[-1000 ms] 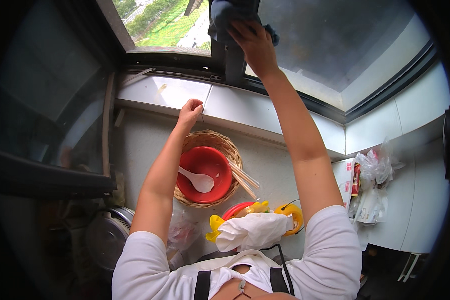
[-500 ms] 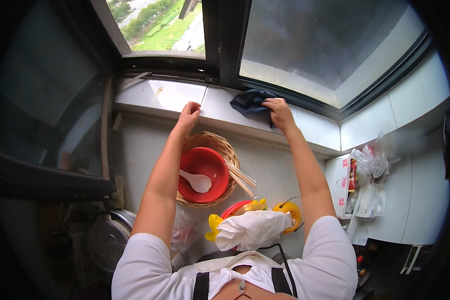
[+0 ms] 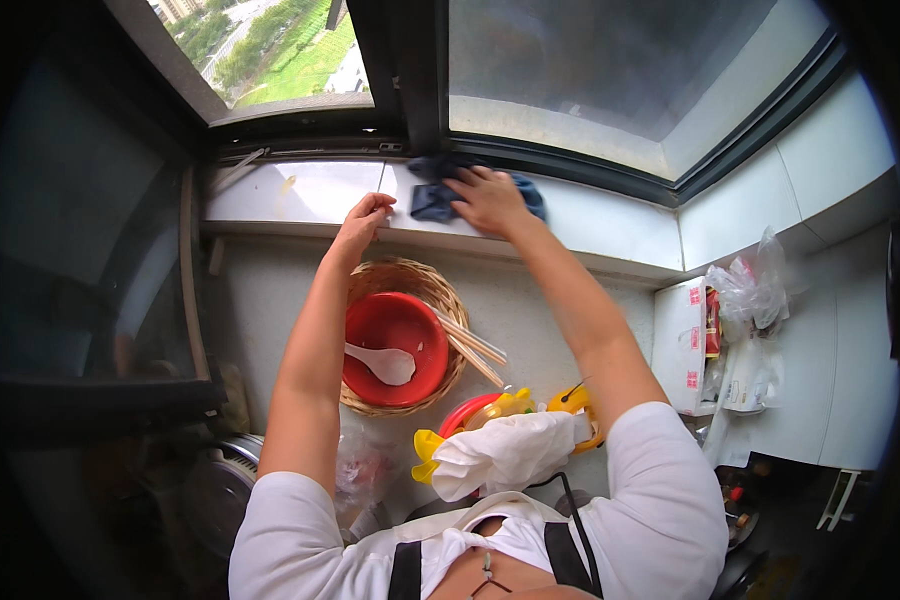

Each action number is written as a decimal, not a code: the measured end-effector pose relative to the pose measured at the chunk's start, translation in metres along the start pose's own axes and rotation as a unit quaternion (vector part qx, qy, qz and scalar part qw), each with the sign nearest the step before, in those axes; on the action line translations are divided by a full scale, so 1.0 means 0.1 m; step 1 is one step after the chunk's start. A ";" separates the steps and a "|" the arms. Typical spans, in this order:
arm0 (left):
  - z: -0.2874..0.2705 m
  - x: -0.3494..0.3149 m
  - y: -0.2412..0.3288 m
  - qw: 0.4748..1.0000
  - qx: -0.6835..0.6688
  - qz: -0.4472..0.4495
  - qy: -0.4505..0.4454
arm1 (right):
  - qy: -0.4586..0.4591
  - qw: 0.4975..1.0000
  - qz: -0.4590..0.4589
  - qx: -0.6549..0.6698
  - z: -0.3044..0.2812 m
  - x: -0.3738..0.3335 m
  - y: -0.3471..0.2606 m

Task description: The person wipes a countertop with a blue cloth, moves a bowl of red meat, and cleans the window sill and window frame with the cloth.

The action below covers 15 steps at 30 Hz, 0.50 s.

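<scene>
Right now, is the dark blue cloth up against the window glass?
No, the dark blue cloth lies on the white windowsill, with the right hand on top of it.

Your rag (image 3: 432, 203) looks matt cloth; sill (image 3: 595, 215) before you, glossy smooth tile; basket (image 3: 425, 278) rough wicker; bowl (image 3: 428, 355) smooth shiny plastic.

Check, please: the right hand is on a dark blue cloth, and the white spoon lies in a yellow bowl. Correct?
No: in the head view, the bowl is red, not yellow. The white spoon lies in it, and the right hand is on a dark blue cloth.
</scene>
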<state>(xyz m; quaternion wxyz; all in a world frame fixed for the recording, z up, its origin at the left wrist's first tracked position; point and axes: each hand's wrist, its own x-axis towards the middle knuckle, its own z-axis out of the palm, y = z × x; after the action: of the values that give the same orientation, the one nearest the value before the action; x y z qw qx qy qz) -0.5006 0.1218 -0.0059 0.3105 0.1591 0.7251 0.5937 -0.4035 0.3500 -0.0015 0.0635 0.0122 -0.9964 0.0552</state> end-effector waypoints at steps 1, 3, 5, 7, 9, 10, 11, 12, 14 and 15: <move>0.00 -0.01 0.00 1.000 -0.012 0.006 0.006 | -0.006 1.000 -0.014 0.017 0.06 0.24 -0.18; 0.01 0.01 -0.05 1.000 -0.014 0.010 0.016 | -0.014 0.998 -0.023 0.048 0.18 0.62 -0.45; 0.02 0.00 -0.08 0.999 -0.024 0.012 0.028 | -0.011 0.996 -0.023 0.082 0.22 0.76 -0.48; -0.10 0.04 -0.15 0.998 0.020 0.042 0.039 | 0.000 0.996 -0.032 0.083 0.26 0.70 -0.42; -0.22 -0.04 -0.11 0.996 0.052 0.031 0.071 | 0.041 0.997 -0.003 0.061 0.24 0.48 -0.29; -0.30 -0.07 -0.10 0.996 0.062 0.005 0.070 | 0.048 0.997 0.011 0.057 0.22 0.37 -0.18; -0.34 -0.08 -0.06 0.995 0.071 -0.020 0.067 | 0.056 0.997 0.028 0.051 0.18 0.24 -0.05; -0.38 -0.09 -0.06 0.995 0.079 -0.024 0.063 | 0.082 0.994 0.059 0.049 0.14 0.07 0.04; -0.40 -0.09 -0.05 0.994 0.095 -0.032 0.053 | 0.127 0.987 0.096 0.016 0.03 -0.34 0.36; -0.39 -0.08 -0.06 0.993 0.100 -0.028 0.054 | 0.125 0.982 0.141 0.007 -0.02 -0.56 0.54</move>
<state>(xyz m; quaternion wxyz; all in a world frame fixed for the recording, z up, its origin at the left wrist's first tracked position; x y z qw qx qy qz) -0.5187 0.0857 -0.0051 0.2701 0.1368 0.8006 0.5170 -0.3494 0.4052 -0.0127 0.1790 -0.1346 -0.9720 0.0717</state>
